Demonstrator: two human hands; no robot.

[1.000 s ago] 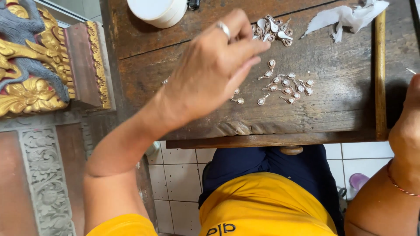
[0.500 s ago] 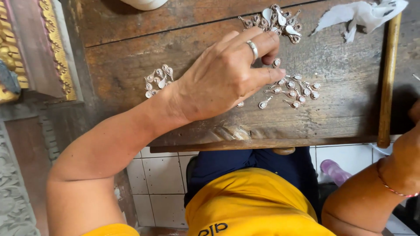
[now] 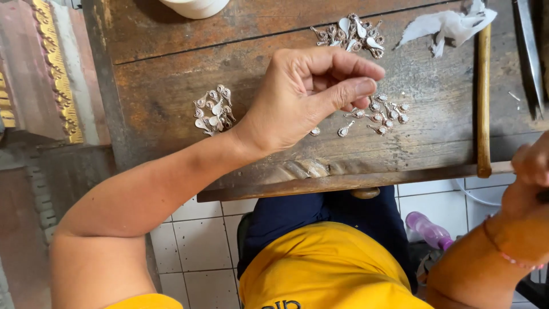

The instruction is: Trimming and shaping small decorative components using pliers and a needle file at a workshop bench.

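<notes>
1. Right hand (image 3: pixel 534 166): at near tabletop (image 3: pixel 171 80) edge, largely cropped; grip not discernible.
2. Left hand (image 3: pixel 309 97): thumb and fingers pinched together, contents hidden.
3. Scattered small silver charms (image 3: pixel 384 111): just right of, partly under, left fingertips.
4. Farther charm pile (image 3: pixel 350 33): beyond.

Head camera, looking steeply down, close over workbench (image 3: pixel 171 86).

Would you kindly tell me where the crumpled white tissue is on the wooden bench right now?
In the head view, the crumpled white tissue lies at the far right of the worn wooden bench, just right of the far pile of small silver pendants.
</notes>
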